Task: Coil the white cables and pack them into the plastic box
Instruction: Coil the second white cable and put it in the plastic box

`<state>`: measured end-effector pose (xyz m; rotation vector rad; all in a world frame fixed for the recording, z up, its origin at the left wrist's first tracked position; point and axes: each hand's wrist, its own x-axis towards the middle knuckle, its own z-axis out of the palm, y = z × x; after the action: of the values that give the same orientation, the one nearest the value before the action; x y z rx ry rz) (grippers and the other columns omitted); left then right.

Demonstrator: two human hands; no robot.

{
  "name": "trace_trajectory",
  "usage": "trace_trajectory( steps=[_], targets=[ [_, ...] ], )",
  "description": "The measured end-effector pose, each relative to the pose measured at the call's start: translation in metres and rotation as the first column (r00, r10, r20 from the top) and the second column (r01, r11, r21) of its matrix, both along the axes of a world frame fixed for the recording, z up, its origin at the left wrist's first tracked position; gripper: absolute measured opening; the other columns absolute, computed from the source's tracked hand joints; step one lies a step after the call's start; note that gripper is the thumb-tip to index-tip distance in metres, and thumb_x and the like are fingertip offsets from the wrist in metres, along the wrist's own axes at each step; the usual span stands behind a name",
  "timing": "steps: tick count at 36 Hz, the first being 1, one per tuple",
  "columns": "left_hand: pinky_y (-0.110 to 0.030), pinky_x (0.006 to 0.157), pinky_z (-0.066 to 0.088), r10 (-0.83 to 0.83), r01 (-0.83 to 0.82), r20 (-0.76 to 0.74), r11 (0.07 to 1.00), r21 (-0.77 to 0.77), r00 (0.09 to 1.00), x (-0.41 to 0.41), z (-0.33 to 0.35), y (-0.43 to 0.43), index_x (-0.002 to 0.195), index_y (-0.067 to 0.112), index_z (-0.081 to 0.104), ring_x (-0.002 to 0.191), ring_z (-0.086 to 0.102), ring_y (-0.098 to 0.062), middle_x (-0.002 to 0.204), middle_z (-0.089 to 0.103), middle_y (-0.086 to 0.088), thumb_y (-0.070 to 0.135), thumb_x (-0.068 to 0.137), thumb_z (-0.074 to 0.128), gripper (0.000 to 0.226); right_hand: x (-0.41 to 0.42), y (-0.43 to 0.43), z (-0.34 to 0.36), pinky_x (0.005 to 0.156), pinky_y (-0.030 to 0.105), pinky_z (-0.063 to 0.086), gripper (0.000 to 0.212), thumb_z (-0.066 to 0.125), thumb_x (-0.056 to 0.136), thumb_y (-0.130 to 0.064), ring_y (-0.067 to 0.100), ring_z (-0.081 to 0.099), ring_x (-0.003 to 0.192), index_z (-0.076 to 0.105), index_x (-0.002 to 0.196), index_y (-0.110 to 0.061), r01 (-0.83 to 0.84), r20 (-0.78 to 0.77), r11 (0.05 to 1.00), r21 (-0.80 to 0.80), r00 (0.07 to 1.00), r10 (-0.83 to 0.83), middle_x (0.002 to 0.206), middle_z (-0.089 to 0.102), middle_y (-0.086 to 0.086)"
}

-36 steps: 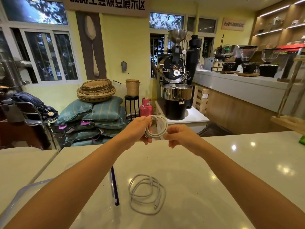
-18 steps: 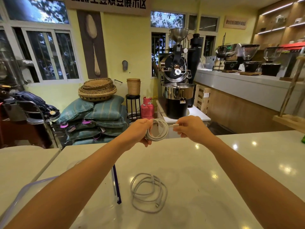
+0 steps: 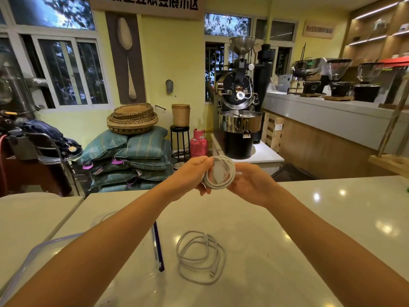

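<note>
I hold a tightly coiled white cable (image 3: 230, 173) in the air above the far part of the white table (image 3: 309, 218). My left hand (image 3: 190, 176) grips the coil's left side. My right hand (image 3: 250, 182) touches the coil's right side and pinches the cable's end. A second white cable (image 3: 200, 257) lies in a loose coil on the table below, its plug at the lower right. The clear plastic box (image 3: 37, 249) with a blue-edged rim (image 3: 158, 247) sits at the lower left, mostly hidden under my left forearm.
A second pale table (image 3: 26, 218) adjoins at the left with a narrow gap between. Beyond the table stand stacked sacks (image 3: 130, 160) with woven baskets, a stool, a pink gas cylinder (image 3: 198, 144) and a coffee roaster (image 3: 240, 107). A long counter (image 3: 332, 116) runs along the right.
My right hand pulled away to the right with the cable's end, then came back against the coil. The coil stays in my left hand. The cable on the table has not moved.
</note>
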<state>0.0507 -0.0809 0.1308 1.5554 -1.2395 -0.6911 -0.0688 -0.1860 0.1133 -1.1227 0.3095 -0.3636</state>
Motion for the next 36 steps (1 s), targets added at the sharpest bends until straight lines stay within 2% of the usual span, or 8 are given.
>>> trace_trajectory(
  steps=[3,6,13,18,21,25,31,36],
  targets=[
    [-0.017,0.038,0.041,-0.012,0.011,0.027,1.000,0.012,1.000,0.001,0.000,0.000,0.086,0.007,0.049,0.037,0.051,-0.005,0.056,0.051,-0.003,0.026,0.100,0.027,0.032,0.002,0.004,0.001,0.058,0.020,0.055,0.028,0.058,0.074,-0.018,0.017,0.053,0.078,0.057,0.098,-0.005,0.092,0.059,0.971,0.221,0.992,-0.108,0.091,0.055,0.010],
    [-0.015,0.038,0.041,-0.016,0.015,0.050,1.000,0.022,0.999,0.002,-0.002,0.000,0.101,0.004,0.049,0.037,0.051,-0.003,0.061,0.052,-0.005,0.025,0.100,0.027,0.031,0.003,0.010,0.002,0.056,0.022,0.057,0.017,0.057,0.085,-0.016,0.019,0.061,0.075,0.059,0.094,-0.003,0.172,0.010,0.951,0.255,0.984,-0.180,0.098,0.058,0.014],
    [-0.018,0.040,0.041,-0.001,0.001,0.046,1.000,0.009,0.999,0.005,-0.002,0.001,0.083,0.009,0.047,0.037,0.051,-0.004,0.060,0.051,-0.005,0.024,0.100,0.027,0.031,0.004,0.014,0.010,0.062,0.023,0.058,0.041,0.050,0.089,-0.032,0.018,0.064,0.075,0.053,0.115,0.000,0.051,0.032,0.953,0.299,0.997,-0.063,0.087,0.065,0.013],
    [-0.018,0.043,0.042,-0.001,0.001,0.006,1.000,-0.009,1.000,0.007,-0.001,0.003,0.077,0.016,0.050,0.038,0.051,-0.003,0.059,0.051,-0.003,0.024,0.100,0.027,0.033,0.006,0.016,0.012,0.057,0.020,0.058,0.032,0.053,0.087,-0.006,0.017,0.063,0.077,0.051,0.118,0.002,0.159,0.025,0.984,0.084,0.987,-0.162,0.089,0.064,0.010],
    [-0.018,0.043,0.042,-0.014,0.014,-0.011,1.000,-0.008,1.000,0.006,-0.001,0.005,0.075,0.015,0.048,0.038,0.052,-0.003,0.058,0.051,-0.003,0.023,0.100,0.028,0.033,0.007,0.015,0.010,0.058,0.020,0.056,0.020,0.054,0.083,0.004,0.016,0.063,0.072,0.056,0.103,0.005,0.279,0.011,0.959,-0.040,0.960,-0.279,0.082,0.063,0.009],
    [-0.020,0.046,0.041,-0.016,0.016,-0.024,1.000,-0.008,1.000,0.007,-0.002,0.006,0.073,0.014,0.047,0.038,0.052,-0.004,0.057,0.051,-0.003,0.022,0.100,0.029,0.033,0.010,0.018,0.008,0.067,0.022,0.055,0.013,0.054,0.083,0.007,0.016,0.062,0.073,0.059,0.080,-0.005,0.357,0.040,0.923,-0.143,0.934,-0.355,0.079,0.063,0.007],
    [-0.018,0.045,0.042,-0.002,0.002,-0.042,1.000,0.008,0.999,0.011,-0.005,0.007,0.072,0.015,0.049,0.040,0.053,-0.005,0.050,0.055,0.004,0.025,0.099,0.030,0.035,0.015,0.024,0.002,0.080,0.027,0.051,0.018,0.055,0.084,0.004,0.018,0.064,0.082,0.058,0.097,-0.008,0.435,0.086,0.864,-0.253,0.900,-0.428,0.085,0.066,0.003],
    [-0.021,0.050,0.043,0.016,-0.015,-0.033,0.999,0.030,0.999,0.013,-0.006,0.006,0.071,0.015,0.048,0.040,0.053,-0.005,0.055,0.054,0.000,0.026,0.099,0.031,0.035,0.019,0.031,-0.003,0.089,0.036,0.051,0.017,0.055,0.085,0.002,0.025,0.062,0.095,0.058,0.090,-0.014,0.478,0.110,0.790,-0.383,0.873,-0.475,0.096,0.064,0.009]
  ],
)
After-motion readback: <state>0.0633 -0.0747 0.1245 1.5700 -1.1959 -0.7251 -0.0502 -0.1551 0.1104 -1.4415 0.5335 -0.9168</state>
